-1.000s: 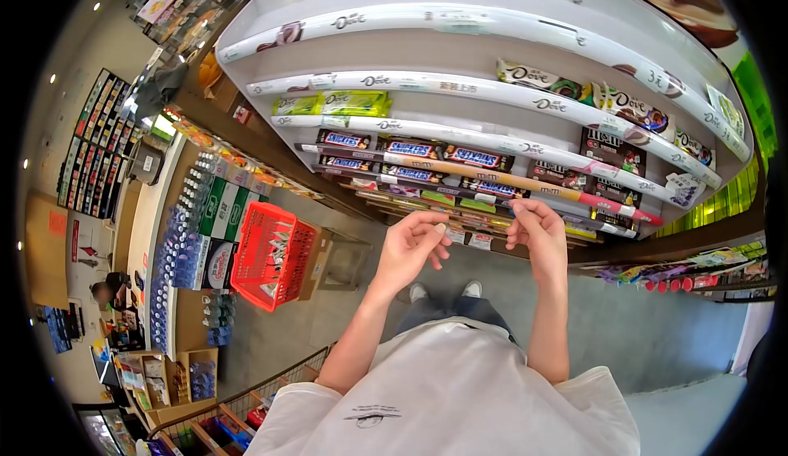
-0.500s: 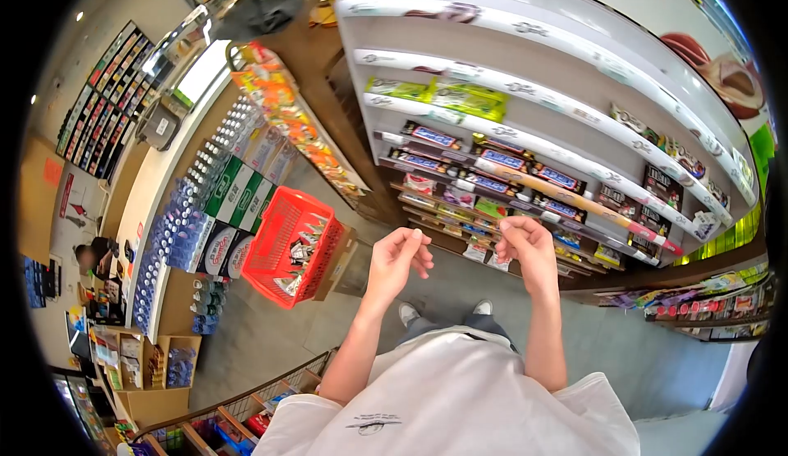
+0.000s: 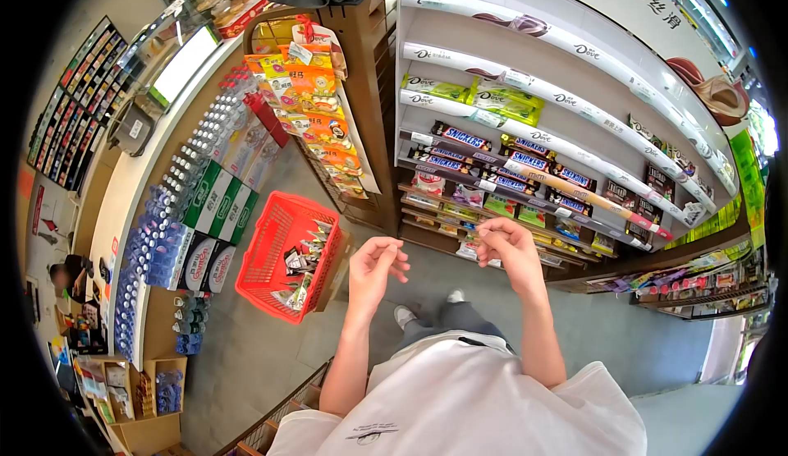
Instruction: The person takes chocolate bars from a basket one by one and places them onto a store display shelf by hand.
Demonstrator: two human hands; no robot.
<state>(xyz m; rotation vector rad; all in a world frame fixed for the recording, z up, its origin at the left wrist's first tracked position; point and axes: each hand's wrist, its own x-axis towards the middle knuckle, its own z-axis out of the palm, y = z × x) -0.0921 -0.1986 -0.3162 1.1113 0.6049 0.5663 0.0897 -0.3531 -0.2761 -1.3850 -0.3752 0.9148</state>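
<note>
My left hand point(image 3: 375, 271) is raised in front of my body with loosely curled, parted fingers and holds nothing. To its left stands a red basket point(image 3: 267, 247) with several small packets point(image 3: 300, 261) inside. My right hand point(image 3: 507, 247), fingers bent and also empty, is in front of the lower part of a curved white candy shelf point(image 3: 525, 33). Neither hand touches anything. On the shelf lie Snickers bars point(image 3: 461, 137), green packs point(image 3: 505, 101) and dark packs point(image 3: 659, 182).
Orange snack bags point(image 3: 316, 107) hang at the shelf's left side. Bottles point(image 3: 176, 185) line a counter point(image 3: 123, 210) at the left, where a person point(image 3: 75, 279) is partly visible. A wire rack point(image 3: 263, 431) is at the bottom edge.
The view has turned left, so the candy shelf sits further right and the hanging snack bags show fully. My feet have shifted in a step. Both hands remain raised and empty.
</note>
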